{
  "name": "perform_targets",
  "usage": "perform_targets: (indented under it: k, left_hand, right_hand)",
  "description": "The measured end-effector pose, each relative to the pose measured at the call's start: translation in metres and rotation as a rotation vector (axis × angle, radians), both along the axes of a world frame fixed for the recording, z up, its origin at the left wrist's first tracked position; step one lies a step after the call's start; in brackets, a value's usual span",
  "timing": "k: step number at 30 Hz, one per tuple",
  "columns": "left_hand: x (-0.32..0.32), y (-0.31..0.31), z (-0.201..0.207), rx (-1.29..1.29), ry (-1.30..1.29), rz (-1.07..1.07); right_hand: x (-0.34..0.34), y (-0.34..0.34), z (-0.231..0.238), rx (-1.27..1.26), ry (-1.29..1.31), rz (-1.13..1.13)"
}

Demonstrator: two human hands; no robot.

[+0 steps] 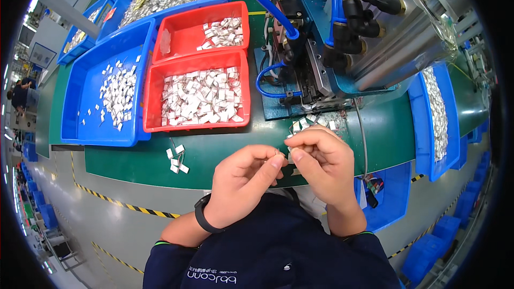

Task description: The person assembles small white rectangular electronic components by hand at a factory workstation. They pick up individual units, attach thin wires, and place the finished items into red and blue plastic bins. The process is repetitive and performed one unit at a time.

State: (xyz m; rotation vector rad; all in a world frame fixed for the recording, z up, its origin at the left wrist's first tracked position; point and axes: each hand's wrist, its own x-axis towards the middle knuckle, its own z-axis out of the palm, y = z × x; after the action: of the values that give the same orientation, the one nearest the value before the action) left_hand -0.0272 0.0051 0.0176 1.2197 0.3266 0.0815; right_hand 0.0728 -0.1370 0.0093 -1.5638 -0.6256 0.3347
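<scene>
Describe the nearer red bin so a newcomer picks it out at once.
On the green table, look between the front-left blue bin and the machine. Take the red bin nearer the left hand: white parts cover nearly its whole floor, whereas the farther red bin shows bare floor at left.

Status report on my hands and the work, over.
Left hand pinched, contents unclear. Right hand pinching small white part, mostly hidden. Loose wired parts on green workbench, left. Pneumatic press just beyond.
</scene>
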Motion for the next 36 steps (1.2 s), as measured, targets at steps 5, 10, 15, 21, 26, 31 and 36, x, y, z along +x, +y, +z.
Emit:
perform_targets:
  k: [5, 10, 15, 21, 26, 31, 36]
  left_hand:
    - [-0.005, 0.000, -0.004, 0.119, -0.027, -0.010]
    - [-0.006, 0.000, -0.007, 0.187, -0.012, 0.014]
    - [-0.006, 0.001, -0.006, 0.226, 0.011, 0.010]
    - [-0.006, 0.001, -0.006, 0.213, 0.021, 0.013]
    - [-0.007, 0.005, -0.009, 0.270, -0.077, -0.046]
    - [-0.008, 0.006, -0.009, 0.317, -0.072, -0.047]
    - [-0.009, 0.001, -0.006, 0.266, -0.018, 0.077]
  right_hand:
    - [0.005, 0.005, 0.008, -0.011, -0.105, 0.107]
    - [0.003, 0.007, 0.010, -0.026, -0.106, 0.104]
    - [0.005, 0.005, 0.011, -0.068, -0.128, 0.112]
    - [0.004, 0.002, 0.007, -0.025, -0.026, 0.112]
    - [0.003, 0.002, 0.006, 0.005, 0.027, 0.122]
    - [0.002, 0.002, 0.005, 0.030, 0.058, 0.121]
    - [0.004, 0.000, 0.006, -0.034, 0.001, 0.134]
